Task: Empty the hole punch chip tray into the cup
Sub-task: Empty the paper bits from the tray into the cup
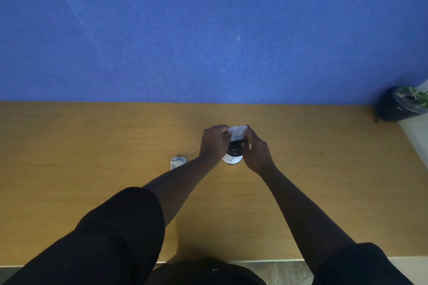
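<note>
The chip tray (236,132) is pinched in the grip of both the left hand (214,143) and right hand (256,150), at twelve o'clock over the cup (232,157). Tipping it slowly, its mouth kept inside the rim, should keep chips off the bench (92,146).

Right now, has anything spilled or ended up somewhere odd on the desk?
Nothing stands out. Both hands, left hand and right hand, hold the clear chip tray over the cup; no chips show on the desk. The hole punch sits apart, left.
</note>
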The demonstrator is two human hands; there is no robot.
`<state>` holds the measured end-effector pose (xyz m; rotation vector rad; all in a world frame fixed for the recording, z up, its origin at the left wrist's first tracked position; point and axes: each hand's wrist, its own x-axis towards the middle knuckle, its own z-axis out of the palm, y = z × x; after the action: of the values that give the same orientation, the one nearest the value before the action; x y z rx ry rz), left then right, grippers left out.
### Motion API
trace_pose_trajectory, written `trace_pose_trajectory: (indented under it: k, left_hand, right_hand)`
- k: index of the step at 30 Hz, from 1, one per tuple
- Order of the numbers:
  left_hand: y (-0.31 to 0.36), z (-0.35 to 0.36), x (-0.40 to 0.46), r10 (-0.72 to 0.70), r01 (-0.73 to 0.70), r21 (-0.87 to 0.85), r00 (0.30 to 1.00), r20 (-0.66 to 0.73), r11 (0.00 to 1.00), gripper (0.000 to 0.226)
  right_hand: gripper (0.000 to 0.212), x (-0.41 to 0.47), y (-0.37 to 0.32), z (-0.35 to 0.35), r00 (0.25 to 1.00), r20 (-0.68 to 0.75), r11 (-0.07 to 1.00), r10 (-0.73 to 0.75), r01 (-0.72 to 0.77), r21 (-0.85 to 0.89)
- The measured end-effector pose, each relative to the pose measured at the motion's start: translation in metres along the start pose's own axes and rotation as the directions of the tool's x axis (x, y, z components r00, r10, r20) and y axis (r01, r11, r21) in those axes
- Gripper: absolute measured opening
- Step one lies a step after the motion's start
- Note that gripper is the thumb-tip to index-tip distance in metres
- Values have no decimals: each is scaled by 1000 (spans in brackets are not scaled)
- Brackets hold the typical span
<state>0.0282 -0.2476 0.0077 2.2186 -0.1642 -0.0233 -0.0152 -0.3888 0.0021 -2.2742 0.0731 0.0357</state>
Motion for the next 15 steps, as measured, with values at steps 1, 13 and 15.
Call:
trace_pose_trajectory:
  k: [1,13,15]
  left_hand:
    - [-1,0,0,-1,1,-3,1000,4,1000,19]
    - [-9,-5,19,-406,411,-396,908,101,821,21]
    - [-7,-7,19,-412,427,-418,902,131,802,23]
  right_hand:
    - [59,0,0,0,1000,12,1000,8,-8,-9]
    - [40,8,-7,-1,993,-111,997,-27,18,-79]
    - [42,8,-7,0,993,-118,999,-14,8,-53]
